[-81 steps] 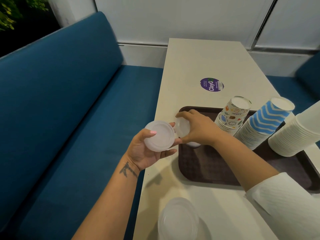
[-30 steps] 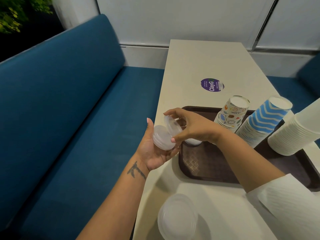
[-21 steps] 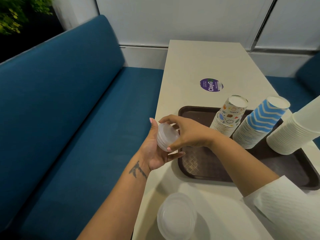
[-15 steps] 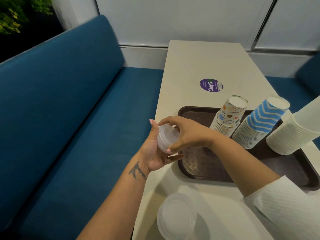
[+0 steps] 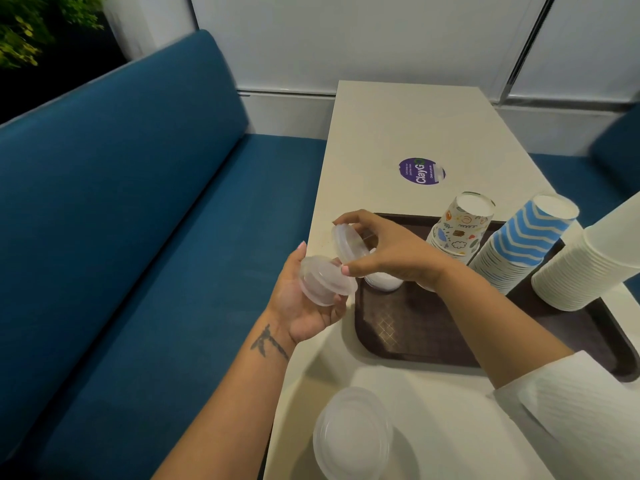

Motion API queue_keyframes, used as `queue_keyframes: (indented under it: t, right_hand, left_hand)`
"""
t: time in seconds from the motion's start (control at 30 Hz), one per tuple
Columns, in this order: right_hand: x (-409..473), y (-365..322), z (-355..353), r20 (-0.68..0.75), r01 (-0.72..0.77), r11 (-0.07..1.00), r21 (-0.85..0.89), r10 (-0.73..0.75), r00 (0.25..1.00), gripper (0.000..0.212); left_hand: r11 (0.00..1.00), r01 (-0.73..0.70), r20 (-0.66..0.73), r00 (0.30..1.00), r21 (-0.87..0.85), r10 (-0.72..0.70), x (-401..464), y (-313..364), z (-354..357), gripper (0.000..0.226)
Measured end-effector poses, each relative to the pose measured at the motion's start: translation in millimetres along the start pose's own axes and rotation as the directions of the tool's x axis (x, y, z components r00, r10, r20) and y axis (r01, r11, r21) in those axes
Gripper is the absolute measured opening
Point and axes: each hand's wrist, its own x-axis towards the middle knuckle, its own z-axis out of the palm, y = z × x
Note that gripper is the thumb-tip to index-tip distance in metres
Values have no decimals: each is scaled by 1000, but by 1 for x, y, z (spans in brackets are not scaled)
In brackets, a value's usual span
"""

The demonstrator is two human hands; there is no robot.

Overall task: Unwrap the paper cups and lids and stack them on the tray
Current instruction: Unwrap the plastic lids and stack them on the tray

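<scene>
Cup stacks [image 5: 512,251] on tray [image 5: 408,327]

three cup stacks [image 5: 516,251] on tray [image 5: 408,327], right side.

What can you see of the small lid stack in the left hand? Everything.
The small lid stack is a short nest of translucent, frosted plastic lids, round with a flared rim and a raised centre. It lies tilted in the palm of the left hand, whose fingers curl under it, held in the air beside the tray. The right hand pinches one single lid just above it, tipped on edge, close to the stack's rim.
</scene>
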Motion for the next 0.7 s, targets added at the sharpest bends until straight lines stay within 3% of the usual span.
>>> queue_keyframes:
  t: [0.27,0.5,0.63,0.7]
  right_hand:
    - [2,4,10,55,2,999,-46,1,998,64]
    - [5,6,10,8,-23,999,47,22,1000,63]
    - [7,4,14,-40,-22,991,132,28,999,65]
    - [7,2,18,-58,-11,997,80,16,998,66]
  left_hand:
    - [998,-43,23,999,-48,44,-1,-4,2,45]
    - [982,-125,106,984,-142,141,-3,-4,0,31]
    - [977,-151,27,987,-151,157,2,-6,1,40]
    - [980,-126,33,991,-152,132,6,-7,4,52]
